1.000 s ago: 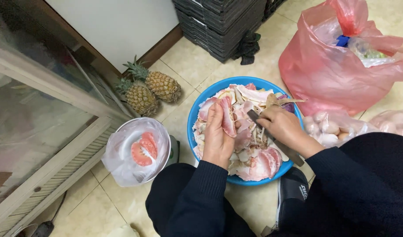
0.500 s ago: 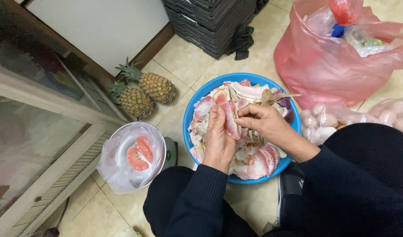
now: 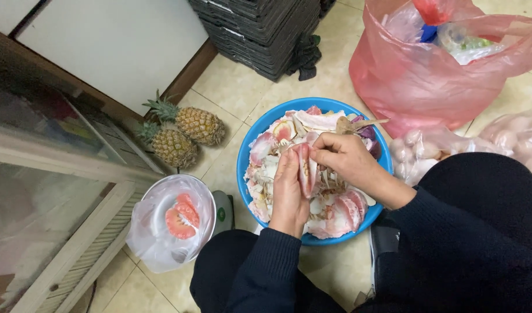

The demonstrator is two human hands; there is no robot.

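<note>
A pink fruit segment (image 3: pixel 305 168) with pale skin is held upright over a blue basin (image 3: pixel 260 130) full of pink and white peel scraps. My left hand (image 3: pixel 289 194) grips the segment from the left side. My right hand (image 3: pixel 344 157) pinches its top edge with the fingertips. To the left, a bowl lined with a clear plastic bag (image 3: pixel 147 229) holds two peeled pink segments (image 3: pixel 182 215).
Two pineapples (image 3: pixel 182 134) lie on the tiled floor by a glass cabinet (image 3: pixel 42 191). A big pink bag of rubbish (image 3: pixel 434 64) and clear bags of pale round fruit (image 3: pixel 428 148) sit to the right. Black stacked crates (image 3: pixel 260 29) stand behind the basin.
My right hand has come in from the basin's right side to the top of the segment in my left hand. The camera has shifted slightly.
</note>
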